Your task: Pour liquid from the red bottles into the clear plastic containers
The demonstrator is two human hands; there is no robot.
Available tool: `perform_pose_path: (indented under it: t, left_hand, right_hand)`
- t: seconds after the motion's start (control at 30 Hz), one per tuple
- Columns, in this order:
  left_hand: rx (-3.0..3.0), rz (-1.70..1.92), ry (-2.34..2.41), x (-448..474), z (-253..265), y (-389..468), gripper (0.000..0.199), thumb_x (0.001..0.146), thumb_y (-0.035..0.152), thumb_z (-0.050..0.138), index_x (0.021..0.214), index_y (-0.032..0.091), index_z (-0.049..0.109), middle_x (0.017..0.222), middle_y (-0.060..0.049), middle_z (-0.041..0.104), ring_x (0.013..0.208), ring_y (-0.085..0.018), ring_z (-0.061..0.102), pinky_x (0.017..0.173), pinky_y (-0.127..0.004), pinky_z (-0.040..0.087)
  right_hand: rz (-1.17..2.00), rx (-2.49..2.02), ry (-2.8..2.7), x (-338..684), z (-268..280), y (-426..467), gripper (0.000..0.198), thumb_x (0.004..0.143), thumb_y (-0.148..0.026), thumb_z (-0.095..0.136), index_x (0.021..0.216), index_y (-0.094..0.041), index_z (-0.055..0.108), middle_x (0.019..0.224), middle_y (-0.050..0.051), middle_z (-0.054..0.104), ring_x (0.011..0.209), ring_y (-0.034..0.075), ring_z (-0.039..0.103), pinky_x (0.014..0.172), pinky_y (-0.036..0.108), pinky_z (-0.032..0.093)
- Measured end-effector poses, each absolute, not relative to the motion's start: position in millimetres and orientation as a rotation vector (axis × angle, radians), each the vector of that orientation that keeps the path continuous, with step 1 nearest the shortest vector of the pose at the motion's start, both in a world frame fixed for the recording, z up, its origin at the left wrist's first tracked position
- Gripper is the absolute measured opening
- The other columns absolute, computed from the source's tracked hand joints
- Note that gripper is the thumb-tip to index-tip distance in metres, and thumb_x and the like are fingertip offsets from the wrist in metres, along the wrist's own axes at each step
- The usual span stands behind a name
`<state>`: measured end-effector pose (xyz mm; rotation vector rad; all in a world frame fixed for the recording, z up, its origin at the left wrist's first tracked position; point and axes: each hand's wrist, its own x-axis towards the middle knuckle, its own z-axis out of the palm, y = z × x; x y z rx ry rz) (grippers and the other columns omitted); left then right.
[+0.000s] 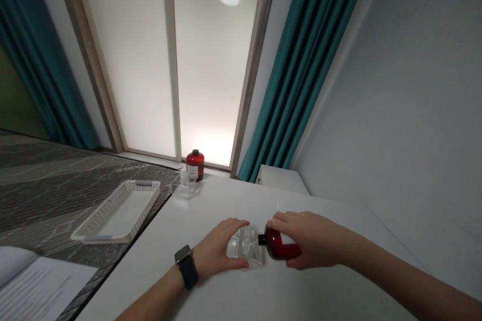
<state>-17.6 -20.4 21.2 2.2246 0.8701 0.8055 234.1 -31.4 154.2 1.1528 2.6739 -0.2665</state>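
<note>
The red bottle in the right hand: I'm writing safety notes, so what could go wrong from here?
The red bottle is tipped sideways in the right hand; if its black top isn't tight, it might leak. It might also knock the clear container in the left hand.

Homelike room (teal curtains (pixel 307 70)).

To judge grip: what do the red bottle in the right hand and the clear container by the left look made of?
Red bottle: probably smooth, glossy plastic, possibly glass; light glints on its body. Clear container: transparent, shiny plastic or glass; pale highlights cross it.
</note>
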Motion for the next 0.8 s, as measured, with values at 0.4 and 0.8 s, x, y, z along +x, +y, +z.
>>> perform_pose_path:
  t: [0.4,0.8]
  left_hand:
    - [2.226,0.819,0.858,-18.1,18.0,-19.1,0.078,0.067,0.034,0.086,0.134,0.025,0.045,0.127,-0.009,0.058,0.115,-0.029,0.055,0.103,-0.046,0.042]
    - [2.241,0.818,0.86,-17.9,18.9,-18.6,0.077,0.068,0.036,0.085,0.133,0.024,0.045,0.126,-0.009,0.058,0.114,-0.029,0.055,0.102,-0.044,0.043]
  right_hand:
    - [-0.255,1.141,2.689,234.3,154.9,-31.1,0.058,0.066,-0.034,0.077,0.119,-0.027,0.054,0.109,0.006,0.062,0.088,0.027,0.062,0.066,0.033,0.042]
    - [-0.257,1.147,2.662,232.5,157.2,-32.3,0.058,0.066,-0.036,0.077,0.118,-0.027,0.054,0.109,0.006,0.062,0.088,0.027,0.061,0.065,0.033,0.042]
